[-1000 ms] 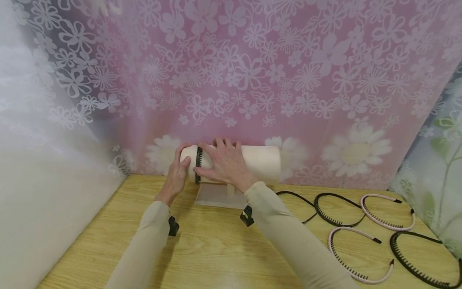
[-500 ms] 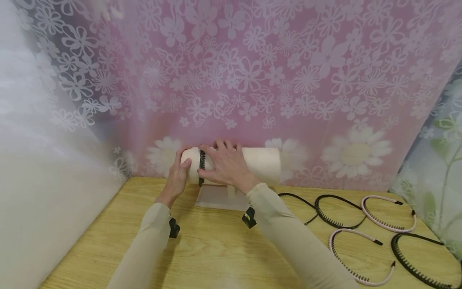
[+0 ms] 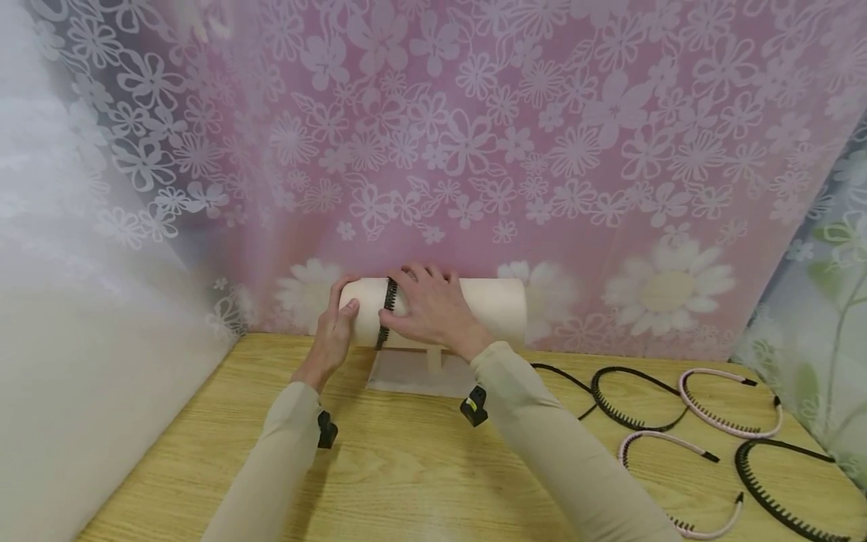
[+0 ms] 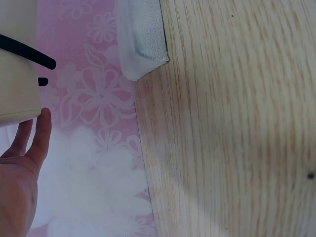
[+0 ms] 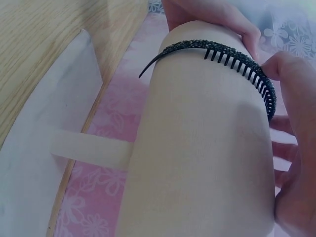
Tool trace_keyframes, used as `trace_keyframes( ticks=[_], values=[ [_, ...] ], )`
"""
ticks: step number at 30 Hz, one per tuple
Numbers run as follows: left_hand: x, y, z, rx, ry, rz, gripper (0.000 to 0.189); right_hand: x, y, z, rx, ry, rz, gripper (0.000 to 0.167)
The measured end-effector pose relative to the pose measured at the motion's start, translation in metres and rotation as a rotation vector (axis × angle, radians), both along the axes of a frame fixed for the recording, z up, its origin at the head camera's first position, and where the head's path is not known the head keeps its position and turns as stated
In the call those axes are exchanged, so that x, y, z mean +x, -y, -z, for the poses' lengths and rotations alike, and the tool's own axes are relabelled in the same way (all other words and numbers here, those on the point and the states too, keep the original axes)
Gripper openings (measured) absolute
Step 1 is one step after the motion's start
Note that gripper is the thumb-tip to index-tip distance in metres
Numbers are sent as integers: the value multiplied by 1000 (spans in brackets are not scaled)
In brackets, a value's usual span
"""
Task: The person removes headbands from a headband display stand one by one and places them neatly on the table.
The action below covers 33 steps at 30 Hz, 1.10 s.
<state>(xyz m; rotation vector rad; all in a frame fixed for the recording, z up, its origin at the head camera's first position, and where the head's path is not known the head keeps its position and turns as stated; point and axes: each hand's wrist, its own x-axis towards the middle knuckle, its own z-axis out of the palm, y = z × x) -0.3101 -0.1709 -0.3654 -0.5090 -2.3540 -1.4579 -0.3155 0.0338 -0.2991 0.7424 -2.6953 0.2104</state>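
Observation:
A cream cylinder (image 3: 497, 309) lies level on a post above a pale flat base (image 3: 400, 373), forming a headband stand. Around its left part sits a glittery black toothed headband (image 5: 237, 57), slightly tilted in the head view. My left hand (image 3: 332, 335) grips the cylinder's left end, thumb in front and fingers over the top. With thumb and index finger my right hand (image 3: 436, 309) holds the headband's edge, its other fingers lying over the cylinder's top. Below the cylinder, the left wrist view catches the headband's two black tips (image 4: 44, 60).
Several headbands lie on the wooden table (image 3: 400, 467) at right: a black toothed one (image 3: 637, 416), a pink one (image 3: 718, 421), another pink one (image 3: 670, 438) and a larger black one (image 3: 765, 497). A pink floral curtain (image 3: 474, 181) hangs close behind the stand.
The black headband has slid rightward along the cylinder, moved by my right hand, and now leans a little. My left hand stays on the cylinder's end.

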Motion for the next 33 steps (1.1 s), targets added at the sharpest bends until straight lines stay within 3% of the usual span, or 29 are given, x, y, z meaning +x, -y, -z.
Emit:
trace_keyframes(
  ticks=[9,18,33],
  values=[
    [2,0,-1,-3,9,0,52,1,-5,1,-71,-24,-64,54],
    [2,-1,1,-4,-11,-16,51,1,-6,1,-12,-13,-55,74],
    [0,-2,0,14,4,-3,52,1,-11,-6,36,62,16,71]
  ],
)
